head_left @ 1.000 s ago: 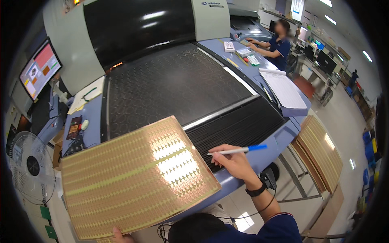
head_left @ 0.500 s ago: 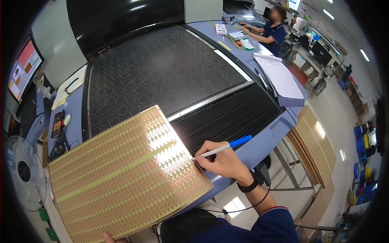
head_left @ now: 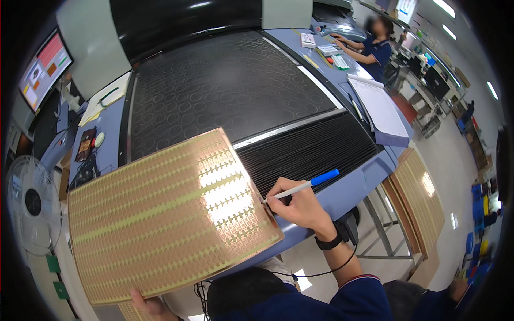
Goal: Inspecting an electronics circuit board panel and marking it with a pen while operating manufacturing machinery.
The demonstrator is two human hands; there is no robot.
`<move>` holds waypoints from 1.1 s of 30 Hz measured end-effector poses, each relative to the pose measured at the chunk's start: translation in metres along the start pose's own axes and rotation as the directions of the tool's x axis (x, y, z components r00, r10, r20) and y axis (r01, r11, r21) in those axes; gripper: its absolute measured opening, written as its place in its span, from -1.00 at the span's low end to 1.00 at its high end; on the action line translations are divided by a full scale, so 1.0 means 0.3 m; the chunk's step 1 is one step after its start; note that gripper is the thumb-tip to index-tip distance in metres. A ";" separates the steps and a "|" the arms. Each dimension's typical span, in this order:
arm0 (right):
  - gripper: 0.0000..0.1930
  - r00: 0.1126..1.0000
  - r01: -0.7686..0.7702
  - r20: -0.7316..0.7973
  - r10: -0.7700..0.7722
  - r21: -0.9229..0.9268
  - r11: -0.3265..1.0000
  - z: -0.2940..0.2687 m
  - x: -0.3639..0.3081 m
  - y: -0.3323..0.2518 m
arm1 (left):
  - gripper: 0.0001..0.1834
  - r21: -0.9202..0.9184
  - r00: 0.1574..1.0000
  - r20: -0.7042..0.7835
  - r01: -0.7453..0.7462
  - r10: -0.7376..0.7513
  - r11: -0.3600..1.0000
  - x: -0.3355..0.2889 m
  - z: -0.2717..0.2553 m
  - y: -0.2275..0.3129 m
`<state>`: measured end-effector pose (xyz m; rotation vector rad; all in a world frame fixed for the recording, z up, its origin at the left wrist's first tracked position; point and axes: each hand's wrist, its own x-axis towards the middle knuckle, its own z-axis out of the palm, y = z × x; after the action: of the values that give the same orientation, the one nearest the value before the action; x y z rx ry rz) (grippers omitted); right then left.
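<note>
I judge I am in the marking step: my right hand (head_left: 300,206) pinches a white pen with a blue cap (head_left: 302,185), its tip touching the right edge of the large copper-coloured panel (head_left: 160,214), which overhangs the near edge of the table (head_left: 348,190). My left hand (head_left: 147,306) grips the panel's near corner from below. The next move calls for a steady panel and light pen pressure.
</note>
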<state>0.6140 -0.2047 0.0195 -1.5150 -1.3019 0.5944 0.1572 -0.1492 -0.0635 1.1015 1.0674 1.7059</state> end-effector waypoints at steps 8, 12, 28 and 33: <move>-0.94 0.974 0.015 -0.224 0.028 0.186 0.982 0.044 -0.026 0.032 | -0.27 -0.382 0.992 0.128 0.060 -0.011 0.922 -0.057 0.047 0.116; -0.90 0.918 0.057 -0.391 0.063 0.288 0.956 -0.006 -0.047 0.107 | -0.32 -0.647 0.998 0.059 0.030 0.011 0.762 -0.040 -0.055 0.285; -0.88 0.935 0.095 -0.351 -0.059 0.086 0.992 -0.019 -0.055 0.041 | -0.82 -0.313 0.434 -0.883 -0.259 -0.179 0.914 -0.799 -1.215 -0.219; -0.85 0.958 0.072 -0.287 -0.018 0.178 0.981 -0.005 -0.024 0.091 | -0.78 -0.239 0.222 -0.957 -0.249 -0.185 0.939 -0.986 -1.549 -0.425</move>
<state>0.6249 -0.2096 -0.0062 -1.3550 -1.0277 0.4374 -0.1743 -0.4854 -0.3744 -0.4454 1.3295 2.5610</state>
